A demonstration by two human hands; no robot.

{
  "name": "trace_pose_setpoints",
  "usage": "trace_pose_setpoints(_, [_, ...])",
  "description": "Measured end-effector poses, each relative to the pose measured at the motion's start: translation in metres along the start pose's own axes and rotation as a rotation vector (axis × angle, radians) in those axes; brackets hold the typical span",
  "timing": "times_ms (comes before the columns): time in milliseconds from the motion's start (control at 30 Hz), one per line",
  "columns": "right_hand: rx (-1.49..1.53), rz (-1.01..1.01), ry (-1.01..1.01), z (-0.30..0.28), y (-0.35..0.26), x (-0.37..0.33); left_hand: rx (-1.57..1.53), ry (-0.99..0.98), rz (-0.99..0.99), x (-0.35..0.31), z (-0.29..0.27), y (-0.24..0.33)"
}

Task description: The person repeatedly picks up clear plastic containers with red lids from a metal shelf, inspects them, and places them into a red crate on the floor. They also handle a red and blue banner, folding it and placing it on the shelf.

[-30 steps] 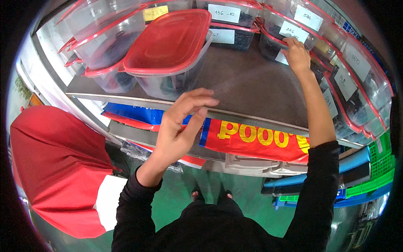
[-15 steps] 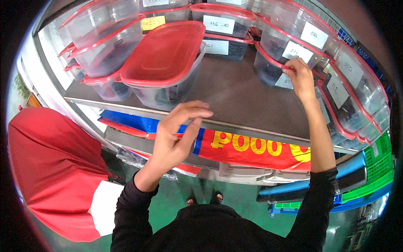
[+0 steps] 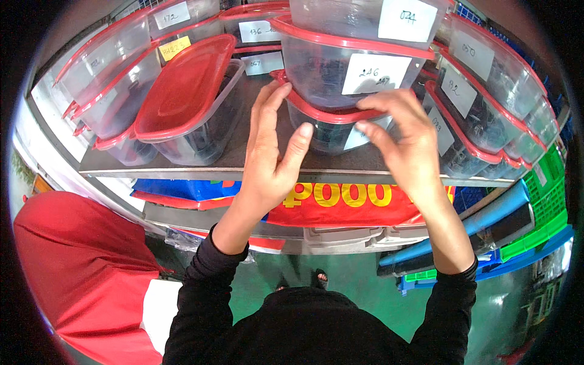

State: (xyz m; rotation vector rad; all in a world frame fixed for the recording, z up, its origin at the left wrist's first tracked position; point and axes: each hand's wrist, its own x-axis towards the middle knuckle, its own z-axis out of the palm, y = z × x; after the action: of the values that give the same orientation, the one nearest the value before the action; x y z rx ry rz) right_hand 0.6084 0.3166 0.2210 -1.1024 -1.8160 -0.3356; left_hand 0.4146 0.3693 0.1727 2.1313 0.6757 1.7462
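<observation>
In front of me stands a stack of clear plastic boxes with red lids and white labels. My right hand (image 3: 406, 137) pinches the red rim of the lowest box (image 3: 325, 135), forefinger above and thumb below. Against the left corner of that box is my left hand (image 3: 271, 143), fingers stretched and thumb apart; whether it touches cannot be made out. On the lowest box rests the middle box (image 3: 310, 70), and an upper box (image 3: 340, 21) sits over that, cut off by the frame's top. Dark contents show through the lowest box's wall.
Left on the grey shelf (image 3: 231, 159), a box under a tilted red lid (image 3: 185, 85) stands beside other stacked boxes (image 3: 118, 103). More boxes (image 3: 465, 121) line the right side. Below hang a red banner (image 3: 340, 204) and green crates (image 3: 541, 207). Red cloth (image 3: 79, 261) covers something at lower left.
The box stack has come nearer and left across the shelf, with my right hand at its rim. My left hand has risen to the stack's left side. The whole view has shifted.
</observation>
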Motion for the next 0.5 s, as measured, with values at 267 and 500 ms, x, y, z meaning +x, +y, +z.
trace_pose_setpoints(267, [0.556, 0.767, 0.191, -0.01, 0.072, -0.01, 0.097, -0.019, 0.036, -0.002, 0.005, -0.005])
trace_pose_setpoints(500, [0.615, 0.712, 0.101, 0.003, 0.07, -0.027, 0.225, 0.032, 0.118, -0.004, 0.009, -0.001])
